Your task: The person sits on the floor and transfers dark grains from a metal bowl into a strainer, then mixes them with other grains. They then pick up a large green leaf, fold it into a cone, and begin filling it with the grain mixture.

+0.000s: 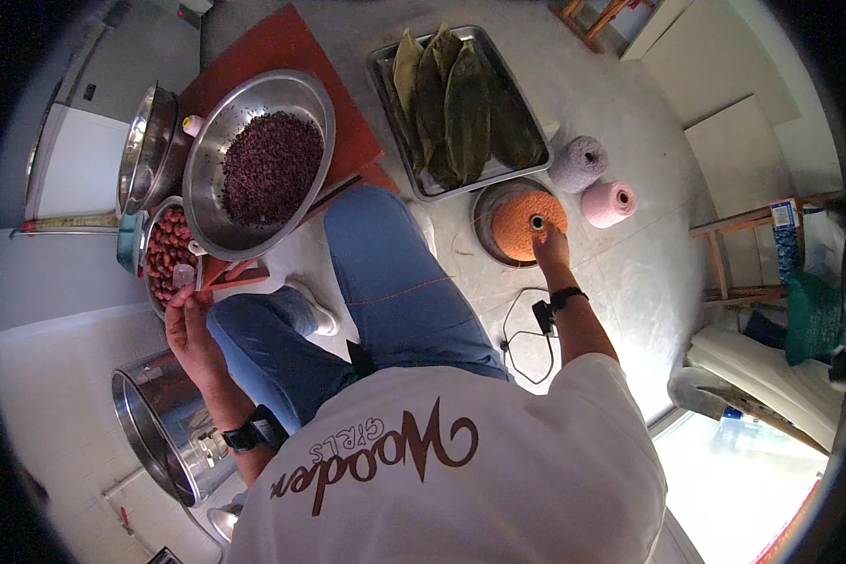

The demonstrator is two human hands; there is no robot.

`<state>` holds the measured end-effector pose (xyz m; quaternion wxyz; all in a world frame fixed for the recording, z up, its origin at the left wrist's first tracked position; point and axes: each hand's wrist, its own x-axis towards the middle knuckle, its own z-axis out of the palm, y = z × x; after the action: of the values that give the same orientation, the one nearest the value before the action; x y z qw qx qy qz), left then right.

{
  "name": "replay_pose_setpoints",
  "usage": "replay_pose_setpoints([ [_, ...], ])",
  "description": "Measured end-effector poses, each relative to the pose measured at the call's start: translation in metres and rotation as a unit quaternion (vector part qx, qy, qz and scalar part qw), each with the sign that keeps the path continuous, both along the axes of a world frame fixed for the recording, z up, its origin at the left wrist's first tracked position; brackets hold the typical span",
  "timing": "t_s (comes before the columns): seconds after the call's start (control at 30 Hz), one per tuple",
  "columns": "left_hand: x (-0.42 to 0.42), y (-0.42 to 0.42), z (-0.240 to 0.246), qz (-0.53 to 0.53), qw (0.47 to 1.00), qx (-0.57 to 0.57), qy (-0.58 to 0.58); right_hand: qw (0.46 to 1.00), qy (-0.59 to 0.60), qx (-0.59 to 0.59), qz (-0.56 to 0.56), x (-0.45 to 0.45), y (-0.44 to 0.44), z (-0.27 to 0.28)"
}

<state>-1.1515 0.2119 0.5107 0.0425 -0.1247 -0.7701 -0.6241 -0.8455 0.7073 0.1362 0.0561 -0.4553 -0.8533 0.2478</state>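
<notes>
My left hand (187,324) pinches a small clear plastic piece (182,275) above a metal bowl of red dates (167,243). A white object (196,247) lies at that bowl's edge. To the other side, my right hand (552,248) grips a cone of orange yarn (516,224) by the rim of its core. This cone sits tilted in a round metal basin (485,236). An orange strand (409,290) crosses my jeans. Dark purple rice grains (271,169) fill part of a wide steel basin (208,151). Long dried leaves (467,106) rest in a metal tray (440,192).
Grey (578,166) and pink yarn cones (606,203) stand on the floor. A red board (268,46) lies beneath the rice basin. Left are stacked steel basins (156,151) and a large steel drum (173,423). A black cable (505,331) loops near my right arm.
</notes>
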Motion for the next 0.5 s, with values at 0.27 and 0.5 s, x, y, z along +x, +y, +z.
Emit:
replay_pose_setpoints([
  [0.27, -0.006, -0.003, -0.005, -0.01, 0.998, -0.065, 0.003, 0.96, -0.275, -0.001, 0.058, -0.064, -0.011, 0.018],
  [0.5, -0.006, 0.014, -0.012, -0.042, 0.991, -0.125, -0.013, 0.954, -0.288, -0.001, 0.086, -0.065, -0.012, 0.039],
])
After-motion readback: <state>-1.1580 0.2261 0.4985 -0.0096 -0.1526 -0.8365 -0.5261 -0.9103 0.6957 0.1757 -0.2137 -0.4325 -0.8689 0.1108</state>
